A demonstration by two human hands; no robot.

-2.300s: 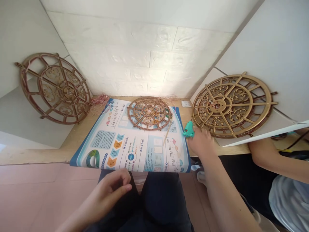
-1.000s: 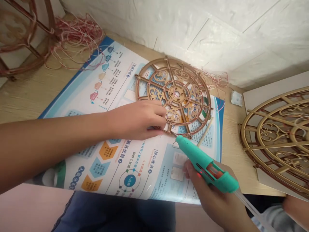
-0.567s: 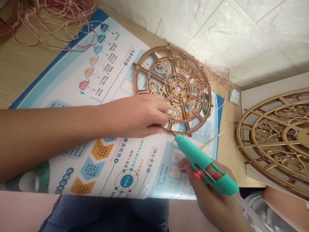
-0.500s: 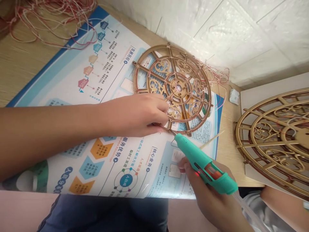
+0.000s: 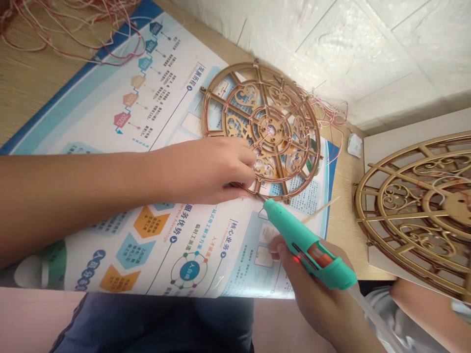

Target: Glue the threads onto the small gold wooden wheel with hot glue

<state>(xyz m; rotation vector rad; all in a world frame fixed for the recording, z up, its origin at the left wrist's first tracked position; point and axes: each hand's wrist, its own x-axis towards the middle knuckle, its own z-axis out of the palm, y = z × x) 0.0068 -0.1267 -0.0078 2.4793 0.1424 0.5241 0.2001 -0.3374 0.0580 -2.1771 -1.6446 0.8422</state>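
Note:
A round gold filigree wheel wound with thin red and white wire lies flat on a printed poster. My left hand has its fingers closed, pinching the wheel's near rim where the wire runs. My right hand grips a teal glue gun whose nozzle touches the rim just beside my left fingertips. A clear glue stick pokes out of the gun's back end.
A tangle of loose wire lies at the far left on the wooden table. A larger gold wheel rests on a white board at the right. Another person's arm shows at the lower right. A thin wooden stick lies by the poster's edge.
My right hand picked up the glue gun and brought its nozzle to the wheel's rim. My left hand rose from my lap to pinch that rim. The view moved in closer.

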